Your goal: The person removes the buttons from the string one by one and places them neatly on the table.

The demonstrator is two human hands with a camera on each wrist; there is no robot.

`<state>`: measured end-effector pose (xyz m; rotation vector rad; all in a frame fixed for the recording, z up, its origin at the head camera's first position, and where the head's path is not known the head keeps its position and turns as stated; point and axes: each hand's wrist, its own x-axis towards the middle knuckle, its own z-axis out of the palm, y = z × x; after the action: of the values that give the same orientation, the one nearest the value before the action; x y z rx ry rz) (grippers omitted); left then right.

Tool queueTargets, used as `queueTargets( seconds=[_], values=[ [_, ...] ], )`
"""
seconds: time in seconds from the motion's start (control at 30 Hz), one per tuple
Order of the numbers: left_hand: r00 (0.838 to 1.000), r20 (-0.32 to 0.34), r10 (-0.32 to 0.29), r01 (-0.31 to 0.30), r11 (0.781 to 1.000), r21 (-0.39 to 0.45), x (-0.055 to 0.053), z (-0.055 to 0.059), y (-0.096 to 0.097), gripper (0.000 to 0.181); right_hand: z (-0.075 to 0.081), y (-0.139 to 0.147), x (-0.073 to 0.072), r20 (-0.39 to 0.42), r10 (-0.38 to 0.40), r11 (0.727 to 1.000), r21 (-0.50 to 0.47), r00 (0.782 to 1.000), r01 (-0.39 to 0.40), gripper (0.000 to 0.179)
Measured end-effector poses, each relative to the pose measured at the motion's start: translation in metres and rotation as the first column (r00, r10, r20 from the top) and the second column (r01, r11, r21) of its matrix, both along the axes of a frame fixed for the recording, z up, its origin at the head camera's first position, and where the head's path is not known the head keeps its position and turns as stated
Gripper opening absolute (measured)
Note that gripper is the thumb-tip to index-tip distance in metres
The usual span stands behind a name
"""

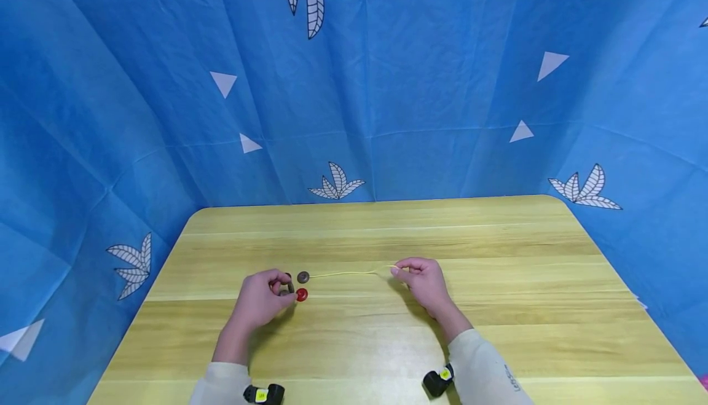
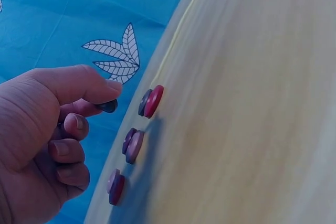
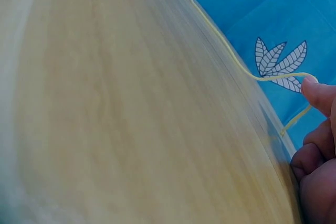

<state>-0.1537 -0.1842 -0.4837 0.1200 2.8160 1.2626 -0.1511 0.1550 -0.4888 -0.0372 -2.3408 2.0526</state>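
Observation:
My left hand (image 1: 262,297) pinches a dark round button (image 2: 108,106) between thumb and forefinger, its other fingers curled. It hovers over several loose buttons on the table. Among these are a brown button (image 1: 303,277) and a red button (image 1: 301,294), both just right of my fingertips. A thin yellow cord (image 1: 343,273) runs from the brown button across to my right hand (image 1: 423,282). There the thumb and forefinger pinch the cord close to its end, and a short tail (image 3: 296,119) hangs below the thumb. My left hand partly covers the other buttons in the head view.
Under both hands is a wooden table (image 1: 354,343) with light grain. A blue cloth (image 1: 420,85) printed with white leaves and triangles hangs behind it and along its sides. Each wrist wears a small black camera, left (image 1: 265,394) and right (image 1: 438,382).

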Motion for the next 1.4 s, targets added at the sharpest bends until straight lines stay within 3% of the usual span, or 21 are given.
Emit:
queueTargets(
  seconds=[0.17,0.47,0.67,0.83,1.4],
  values=[
    [1.000,0.013,-0.011,0.011,1.000,0.004,0.005,-0.003,0.001,0.023,-0.001,0.000,-0.001,-0.001,-0.009,1.000,0.011,1.000,0.009,0.009],
    [0.998,0.035,-0.048,0.051,0.995,-0.084,0.012,-0.005,0.003,0.028,-0.035,0.005,-0.015,-0.006,-0.030,1.000,0.000,1.000,0.030,0.010],
    [0.991,0.092,-0.093,0.102,0.989,-0.106,0.011,-0.008,0.006,0.028,-0.036,0.008,-0.016,-0.005,-0.052,0.999,0.006,0.999,0.052,0.010],
    [0.991,0.098,-0.096,0.107,0.987,-0.120,0.011,-0.012,0.006,0.028,-0.036,0.008,-0.017,0.013,-0.029,1.000,-0.003,0.999,0.029,0.010],
    [0.980,0.151,-0.127,0.133,0.991,-0.030,0.017,-0.012,-0.001,0.031,-0.039,0.004,-0.013,-0.031,-0.049,0.999,-0.018,0.998,0.049,0.004]
  ],
)
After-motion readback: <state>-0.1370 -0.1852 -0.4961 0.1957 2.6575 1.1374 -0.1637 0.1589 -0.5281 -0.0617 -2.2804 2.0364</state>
